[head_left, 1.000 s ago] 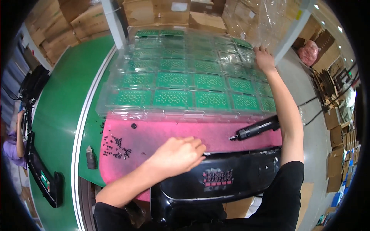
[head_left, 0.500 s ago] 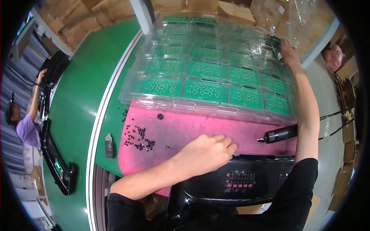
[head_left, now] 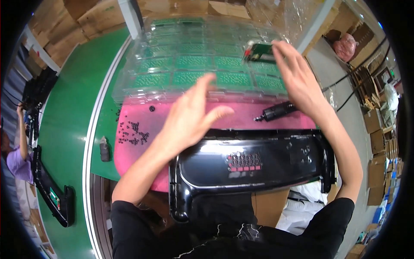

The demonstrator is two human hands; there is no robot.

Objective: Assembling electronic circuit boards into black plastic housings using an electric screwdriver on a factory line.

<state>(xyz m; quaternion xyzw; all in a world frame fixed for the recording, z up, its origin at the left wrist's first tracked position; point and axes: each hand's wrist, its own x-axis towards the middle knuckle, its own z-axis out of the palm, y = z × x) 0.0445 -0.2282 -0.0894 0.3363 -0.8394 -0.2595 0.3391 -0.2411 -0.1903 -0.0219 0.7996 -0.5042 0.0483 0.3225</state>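
My right hand (head_left: 297, 75) grips a small green circuit board (head_left: 262, 51) by its right end, above the clear plastic trays. My left hand (head_left: 183, 114) is in the air above the pink mat (head_left: 241, 116), thumb and fingers apart, holding nothing; its fingertips are slightly blurred. In front of my body lies a long, glossy black plastic housing (head_left: 207, 162) with a cluster of small slots through its middle. A black electric screwdriver (head_left: 276, 111) rests on the mat beside my right hand, tip pointing left.
Stacked clear trays (head_left: 123, 88) full of green boards stand behind the mat. Small black screws (head_left: 134, 134) lie scattered on its left part, near a round black piece (head_left: 152, 108). Farther left, a co-worker (head_left: 19, 157) sits by a green bench (head_left: 71, 125) with another black housing (head_left: 64, 211).
My right hand has come back from the trays' far right corner, bringing the circuit board. My left hand has lifted and its curled fingers have spread. The view has shifted, showing more of the housing.
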